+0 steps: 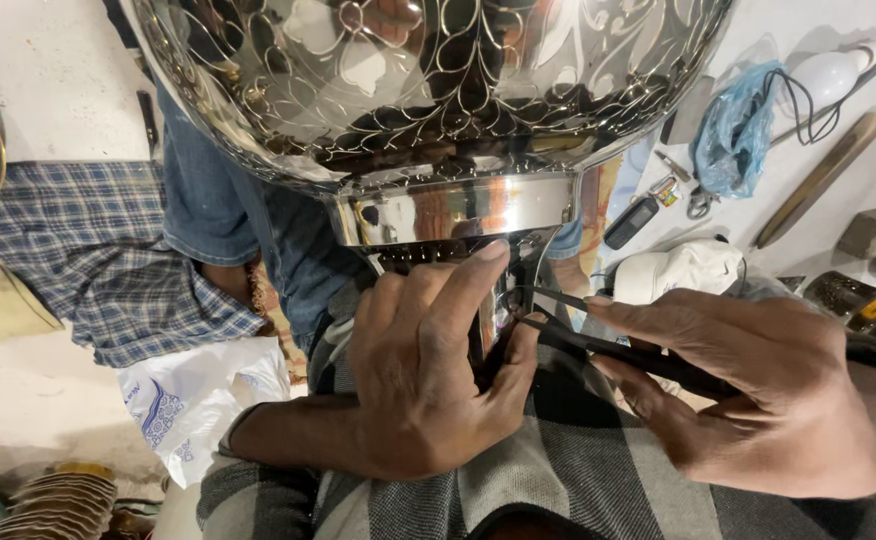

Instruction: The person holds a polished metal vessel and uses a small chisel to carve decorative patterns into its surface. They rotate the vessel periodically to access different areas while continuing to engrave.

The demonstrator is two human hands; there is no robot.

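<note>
A large shiny engraved metal bowl (428, 80) with leaf patterns fills the top of the view, resting on its round foot (458, 210). My left hand (428, 380) grips the dark stem below the foot, index finger stretched up against it. My right hand (768, 390) holds a thin dark pointed tool (598, 345), its tip touching the stem beside my left thumb. Both hands rest over a grey striped cloth (558, 470) on my lap.
A blue checked cloth (88, 260) and a white plastic bag (193, 395) lie on the floor at left. At right lie a blue bag (733, 135), a white bulb with black cord (823, 75), a wooden stick (818, 180), a key fob (630, 222) and small tools.
</note>
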